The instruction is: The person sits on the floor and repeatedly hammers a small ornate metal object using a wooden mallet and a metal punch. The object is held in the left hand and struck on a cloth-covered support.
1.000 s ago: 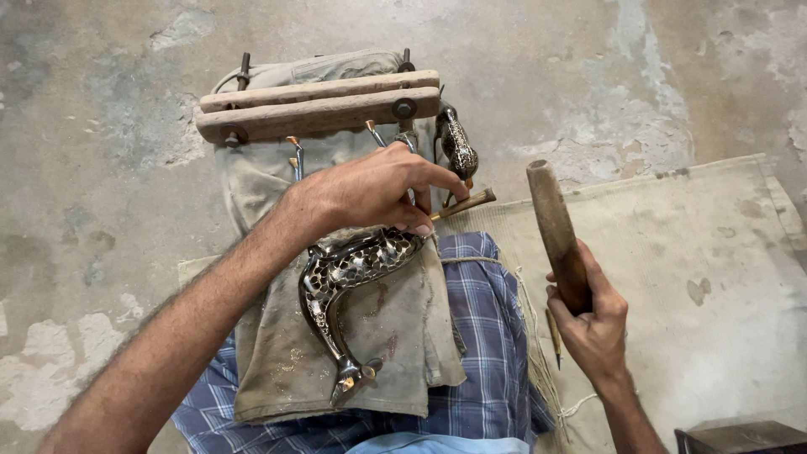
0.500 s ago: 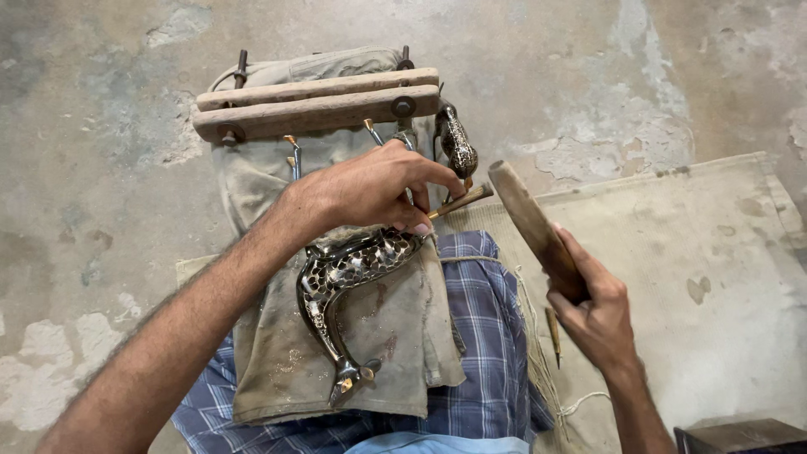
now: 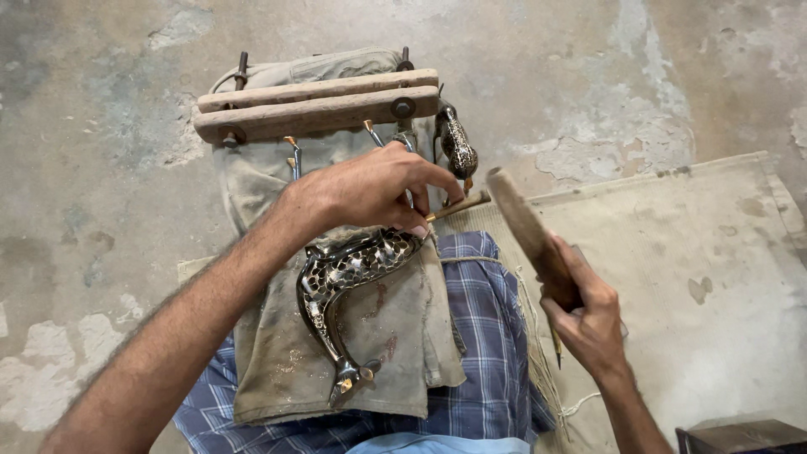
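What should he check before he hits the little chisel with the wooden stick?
1. Left hand pinches the small chisel: ok.
2. Chisel tip sits on the metal fish figure: cannot tell, fingers hide the tip.
3. Fish figure lies flat on the grey cloth over the lap: ok.
4. Right hand has a full grip on the wooden mallet: ok.
5. Mallet head is raised near the chisel's end, apart from it: ok.
6. Second small metal figure by the wooden clamp is away from the strike path: cannot tell.

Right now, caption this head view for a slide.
Left hand steadies chisel on patterned metal fish; right hand raises wooden mallet.
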